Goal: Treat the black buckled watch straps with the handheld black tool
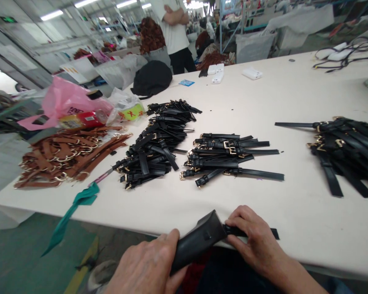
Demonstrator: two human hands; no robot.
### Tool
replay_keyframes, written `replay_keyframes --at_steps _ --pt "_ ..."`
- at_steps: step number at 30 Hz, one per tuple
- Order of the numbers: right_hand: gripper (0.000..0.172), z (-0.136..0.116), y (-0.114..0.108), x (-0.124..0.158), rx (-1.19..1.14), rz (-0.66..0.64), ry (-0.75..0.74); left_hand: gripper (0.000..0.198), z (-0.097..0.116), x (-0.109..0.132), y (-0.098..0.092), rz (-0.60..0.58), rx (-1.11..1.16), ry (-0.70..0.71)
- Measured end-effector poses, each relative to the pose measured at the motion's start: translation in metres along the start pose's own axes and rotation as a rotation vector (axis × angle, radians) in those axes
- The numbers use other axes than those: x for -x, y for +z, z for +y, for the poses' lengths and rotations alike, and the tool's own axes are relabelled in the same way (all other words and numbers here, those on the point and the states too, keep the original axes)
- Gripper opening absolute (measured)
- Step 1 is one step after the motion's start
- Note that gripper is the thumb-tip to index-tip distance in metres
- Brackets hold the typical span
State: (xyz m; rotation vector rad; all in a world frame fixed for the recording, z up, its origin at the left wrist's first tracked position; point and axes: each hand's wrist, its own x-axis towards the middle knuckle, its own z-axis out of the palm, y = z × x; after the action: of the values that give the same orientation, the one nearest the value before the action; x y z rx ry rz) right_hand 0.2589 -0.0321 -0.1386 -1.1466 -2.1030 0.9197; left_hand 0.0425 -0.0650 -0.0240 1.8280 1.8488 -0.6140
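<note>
Near the table's front edge, my left hand (151,261) is wrapped round a dark, flat-ended tool (199,241), possibly a heat gun or trimmer; its exact kind I cannot make out. Just right of the tool's wide end, my right hand (256,239) pinches a short black strap (274,233), whose tail sticks out past the fingers. The strap's other end meets the tool's end. Beyond my hands lie black buckled straps in a middle pile (227,155), a taller pile (159,139) to its left and another pile (349,143) at the right.
Brown straps with rings (64,155) lie on the left of the white table (313,220), by a pink bag (70,98). Teal cloth (86,196) hangs over the front edge. A black cap (153,77), white boxes (217,73) and cables (346,53) sit farther back. A person (176,36) stands behind.
</note>
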Motion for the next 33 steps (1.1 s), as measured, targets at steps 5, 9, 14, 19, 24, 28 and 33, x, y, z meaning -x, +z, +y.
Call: replay_keyframes --at_steps 5,9,14,19,24,28,33 --pt "0.008 -0.001 -0.002 0.000 0.011 -0.014 0.021 0.030 0.002 -0.011 0.003 0.103 0.020 0.025" --pt "0.014 -0.001 -0.002 0.000 0.008 -0.028 0.020 0.033 -0.012 -0.007 0.007 0.086 0.058 -0.053" --pt "0.014 0.001 0.000 0.001 0.014 -0.015 -0.004 0.033 -0.027 0.006 0.019 0.025 0.129 -0.058" --pt "0.012 0.002 0.002 0.001 0.035 -0.010 -0.011 0.031 -0.017 0.006 0.021 0.070 0.101 -0.014" --pt "0.010 0.002 0.002 0.001 0.073 0.011 -0.008 0.027 0.002 -0.007 0.009 0.150 0.080 0.033" --pt "0.010 0.002 0.002 0.002 0.082 -0.015 -0.009 0.031 -0.004 -0.007 0.009 0.145 0.101 -0.059" --pt "0.015 -0.002 -0.002 0.000 0.083 -0.058 0.009 0.028 -0.019 0.007 0.026 0.146 0.138 -0.100"
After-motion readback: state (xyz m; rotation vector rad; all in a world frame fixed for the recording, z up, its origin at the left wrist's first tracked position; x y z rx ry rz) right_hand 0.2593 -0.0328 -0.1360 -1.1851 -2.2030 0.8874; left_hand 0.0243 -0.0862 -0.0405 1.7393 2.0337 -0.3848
